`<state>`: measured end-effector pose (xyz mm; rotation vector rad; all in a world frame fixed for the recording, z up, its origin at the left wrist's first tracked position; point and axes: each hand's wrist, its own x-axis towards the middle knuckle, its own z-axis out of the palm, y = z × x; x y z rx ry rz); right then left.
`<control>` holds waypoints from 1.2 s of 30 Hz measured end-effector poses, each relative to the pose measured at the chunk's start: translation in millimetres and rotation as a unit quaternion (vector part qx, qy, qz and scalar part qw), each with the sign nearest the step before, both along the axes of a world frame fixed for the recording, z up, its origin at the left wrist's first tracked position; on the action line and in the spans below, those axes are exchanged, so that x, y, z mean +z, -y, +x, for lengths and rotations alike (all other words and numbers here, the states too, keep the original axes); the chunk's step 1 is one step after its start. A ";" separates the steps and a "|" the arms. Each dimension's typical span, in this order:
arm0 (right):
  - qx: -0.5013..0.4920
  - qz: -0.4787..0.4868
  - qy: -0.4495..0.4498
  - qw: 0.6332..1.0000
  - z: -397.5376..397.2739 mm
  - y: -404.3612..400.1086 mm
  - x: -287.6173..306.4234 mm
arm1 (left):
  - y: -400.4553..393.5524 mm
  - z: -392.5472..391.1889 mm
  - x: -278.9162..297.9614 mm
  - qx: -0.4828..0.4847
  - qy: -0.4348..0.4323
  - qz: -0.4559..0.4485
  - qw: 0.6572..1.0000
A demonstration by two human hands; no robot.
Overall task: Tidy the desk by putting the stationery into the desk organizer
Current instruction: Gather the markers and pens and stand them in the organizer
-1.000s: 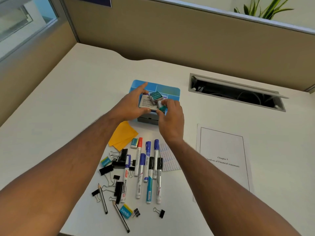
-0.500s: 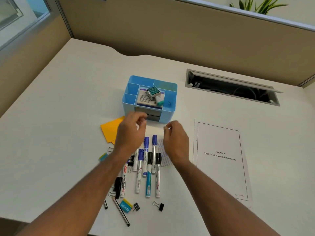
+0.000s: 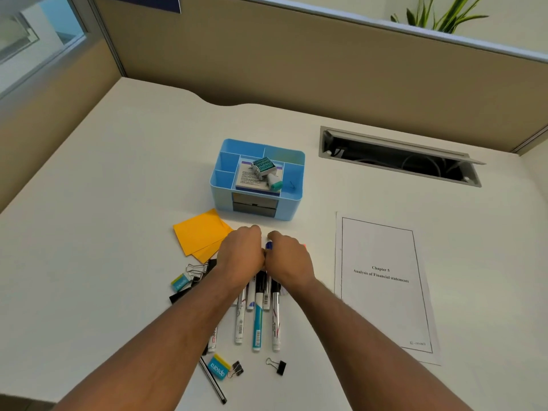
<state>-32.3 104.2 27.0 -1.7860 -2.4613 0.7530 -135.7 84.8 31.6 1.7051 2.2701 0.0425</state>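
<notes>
Hands [image 3: 241,256] [image 3: 289,259] curl together around the markers [image 3: 257,318].

Just beyond the grip the desk organizer [image 3: 296,185] is smooth, faintly glossy blue plastic; the markers [image 3: 257,318] under the grip have glossy plastic barrels; left of the grip, matt orange paper notes [image 3: 198,235]; the worktop [image 3: 118,203] is matt and smooth

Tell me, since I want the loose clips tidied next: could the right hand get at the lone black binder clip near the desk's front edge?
Probably yes. The binder clip lies alone on bare desk with nothing over it, but the right hand is busy gathering the markers with the left hand and would have to pull back first.
</notes>
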 end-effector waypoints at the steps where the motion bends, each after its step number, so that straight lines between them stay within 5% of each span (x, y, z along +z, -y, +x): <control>1: 0.003 0.000 0.001 1.000 -0.1 -1.0 0.1 | -1.4 0.3 1.4 -0.001 -0.004 -0.002 1.000; 6: 0.012 -0.001 0.006 1.000 -1.7 -2.6 3.9 | -3.9 -5.9 16.9 0.062 0.069 0.032 0.995; 9: 0.013 0.006 0.011 1.000 -1.2 -1.9 5.7 | -3.8 -10.0 43.1 0.076 0.134 0.150 0.977; 13: 0.010 0.013 0.010 1.000 -4.6 3.1 7.0 | -8.5 -5.2 83.6 0.015 0.203 0.393 0.897; 18: -0.021 -0.007 0.004 1.000 -13.9 7.6 5.0 | -40.4 -0.3 98.7 -0.019 0.228 0.496 0.838; 29: -0.159 0.036 -0.189 0.968 16.1 -0.9 49.9 | -83.0 0.5 65.2 -0.062 0.075 0.367 0.925; 36: -0.235 0.313 -0.352 0.850 36.8 -30.2 94.0 | -81.5 -8.4 63.0 -0.086 0.064 0.330 0.938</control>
